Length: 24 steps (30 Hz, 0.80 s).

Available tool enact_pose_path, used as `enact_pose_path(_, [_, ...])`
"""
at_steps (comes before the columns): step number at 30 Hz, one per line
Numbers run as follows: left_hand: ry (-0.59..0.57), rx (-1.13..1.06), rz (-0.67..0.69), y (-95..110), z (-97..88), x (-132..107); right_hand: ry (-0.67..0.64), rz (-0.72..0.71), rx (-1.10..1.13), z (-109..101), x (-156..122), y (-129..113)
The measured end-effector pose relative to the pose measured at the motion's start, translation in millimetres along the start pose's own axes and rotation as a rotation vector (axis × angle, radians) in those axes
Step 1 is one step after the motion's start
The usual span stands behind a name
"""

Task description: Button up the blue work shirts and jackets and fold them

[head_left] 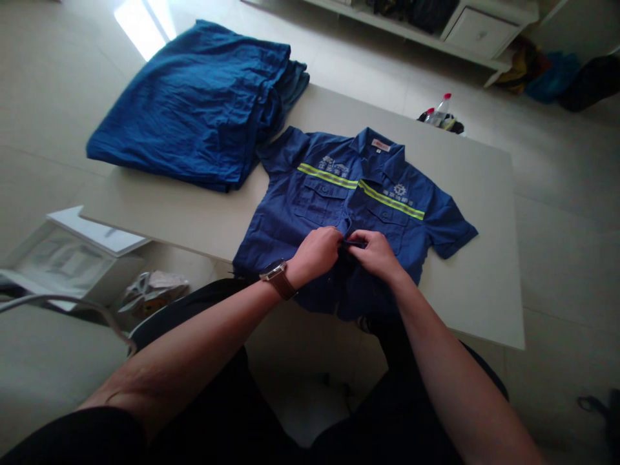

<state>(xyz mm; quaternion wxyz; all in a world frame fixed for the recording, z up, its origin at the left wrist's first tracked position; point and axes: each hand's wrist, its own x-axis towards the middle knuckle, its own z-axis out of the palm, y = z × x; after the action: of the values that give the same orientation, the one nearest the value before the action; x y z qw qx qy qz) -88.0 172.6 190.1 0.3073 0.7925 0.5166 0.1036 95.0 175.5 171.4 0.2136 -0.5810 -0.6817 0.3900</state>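
Observation:
A dark blue short-sleeved work shirt [320,213] lies front up on the white table, its collar pointing away from me. Yellow reflective stripes cross the chest, with white printing above them, and its lower hem hangs over the near edge. My left hand [322,248], below a wrist with a brown-strapped watch [279,279], pinches the shirt's front opening at the middle. Close beside it, my right hand [372,252] is closed on the other side of the same front edge. The fingertips nearly meet; any button between them is hidden.
A thick pile of folded blue cloth [194,110] covers the left part of the white table [484,284]. Bottles with red caps [442,110] stand beyond the far edge. A chair [58,361] and a white plastic box [82,258] are at left; a white cabinet [479,32] stands behind.

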Motion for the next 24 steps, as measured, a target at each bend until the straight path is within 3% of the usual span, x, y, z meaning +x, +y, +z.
enact_pose_path(7, [-0.008,-0.036,-0.030,1,-2.2,3,0.115,0.056,-0.126,6,-8,-7])
enact_pose_path(14, [-0.108,-0.145,-0.035,5,2.4,-3,0.449,0.094,-0.206,-15,0,-2])
enact_pose_path(18, [-0.224,-0.128,-0.021,1,-4.1,-4,0.431,0.049,-0.148,-26,3,3])
enact_pose_path(21, [-0.326,-0.109,-0.035,-2,-11.1,-5,0.371,0.103,0.036,-26,3,7])
enact_pose_path(24, [-0.304,-0.140,-0.064,-3,-12.6,-5,0.351,0.185,0.208,-22,2,11])
